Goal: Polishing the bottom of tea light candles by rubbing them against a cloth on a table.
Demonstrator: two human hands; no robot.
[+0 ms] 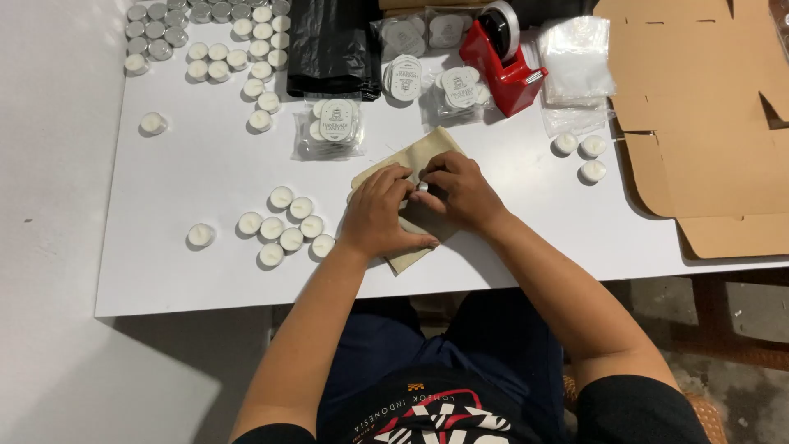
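Your left hand (380,210) presses flat on the beige cloth pouch (415,164) | right hand (457,191) pinches a small silvery tealight (422,187) at its edge | pouch's long axis runs diagonally away from you on the white bench (205,164).

beige cloth pouch (427,156): middle part covered by both hands; only its 12 o'clock corner and 6 o'clock edge show.
small metal object (422,187): mostly hidden between the fingers; kind cannot be told.
left hand (380,215): fingertips tucked out of sight against the right hand (460,191).
cardboard sheet (699,99): cut off at the 3 o'clock and 12 o'clock edges.
black bag (333,41): top cut off at 12 o'clock.
round labels (335,119): print too small to tell.
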